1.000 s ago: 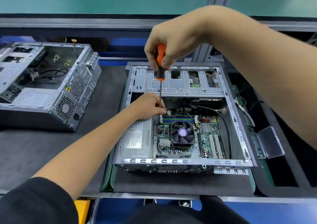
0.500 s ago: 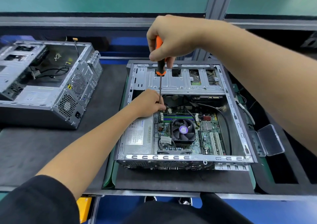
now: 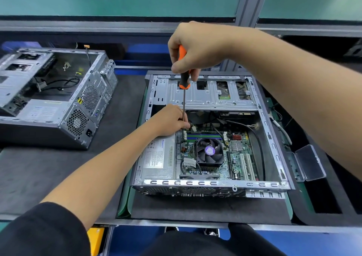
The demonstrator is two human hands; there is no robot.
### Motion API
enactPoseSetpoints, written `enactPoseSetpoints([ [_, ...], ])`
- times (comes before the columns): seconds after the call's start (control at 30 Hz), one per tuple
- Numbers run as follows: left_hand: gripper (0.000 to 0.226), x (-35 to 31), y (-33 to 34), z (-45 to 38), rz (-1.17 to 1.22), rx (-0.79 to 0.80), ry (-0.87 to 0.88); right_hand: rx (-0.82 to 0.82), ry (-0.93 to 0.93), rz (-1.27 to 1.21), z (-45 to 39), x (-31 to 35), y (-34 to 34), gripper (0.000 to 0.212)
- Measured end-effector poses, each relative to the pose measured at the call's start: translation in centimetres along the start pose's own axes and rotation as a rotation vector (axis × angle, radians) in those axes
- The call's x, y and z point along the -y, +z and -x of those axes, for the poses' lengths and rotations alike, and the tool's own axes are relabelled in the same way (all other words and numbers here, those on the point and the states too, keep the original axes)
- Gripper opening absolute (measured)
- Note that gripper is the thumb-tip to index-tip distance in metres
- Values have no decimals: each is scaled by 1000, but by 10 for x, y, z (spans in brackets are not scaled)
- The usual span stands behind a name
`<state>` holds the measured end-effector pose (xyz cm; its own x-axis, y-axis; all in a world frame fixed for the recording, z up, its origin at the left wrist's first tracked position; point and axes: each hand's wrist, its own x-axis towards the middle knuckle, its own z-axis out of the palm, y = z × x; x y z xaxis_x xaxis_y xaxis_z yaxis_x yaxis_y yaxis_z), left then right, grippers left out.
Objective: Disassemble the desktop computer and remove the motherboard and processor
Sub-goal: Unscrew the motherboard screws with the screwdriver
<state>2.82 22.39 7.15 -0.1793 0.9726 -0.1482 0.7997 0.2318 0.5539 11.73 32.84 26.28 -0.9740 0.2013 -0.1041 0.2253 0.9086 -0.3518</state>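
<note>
The motherboard (image 3: 211, 153) sits low inside the open case (image 3: 274, 138) on the bench (image 3: 39, 173). The right hand (image 3: 197, 47) grips the screwdriver (image 3: 183, 79) upright; left-hand (image 3: 170, 120) fingers pinch its shaft near the board's far-left corner, beside the power supply (image 3: 156, 157).

Single head-worn view, looking forward and down, close over the bench (image 3: 58, 169)

A dark workbench (image 3: 49, 173) carries two opened computer cases (image 3: 211, 183) (image 3: 58, 118).
</note>
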Motion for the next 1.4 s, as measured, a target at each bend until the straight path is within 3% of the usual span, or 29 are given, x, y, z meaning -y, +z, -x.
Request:
enactPoseSetpoints([
  [0.53,17,-4,-2,1,37,23,-14,29,-13,13,-2,1,1,12],
  [0.73,17,-4,-2,1,32,24,-34,176,124,140,-2,5,-6,37],
  [0.87,19,-5,-1,2,39,7,-32,238,76,172,0,5,-11,22],
  [0.97,15,-5,-4,5,165,-2,41,277,9,188,4,4,-14,4],
  [1.03,13,-5,-5,8,333,2,81,286,-32,275,6,5,-16,12],
  [1.1,17,-5,-5,9,348,-26,78,291,-44,334,7,7,-16,21],
  [1.17,22,-5,-2,7,278,-67,57,281,-48,315,6,9,-13,20],
  [1.23,26,-6,0,6,238,-92,41,236,-38,176,7,9,-10,6],
  [1.3,26,-6,1,7,232,-132,30,154,-8,97,7,7,-11,14],
  [1.4,24,-7,2,8,235,-193,17,42,54,165,7,3,-11,21],
])
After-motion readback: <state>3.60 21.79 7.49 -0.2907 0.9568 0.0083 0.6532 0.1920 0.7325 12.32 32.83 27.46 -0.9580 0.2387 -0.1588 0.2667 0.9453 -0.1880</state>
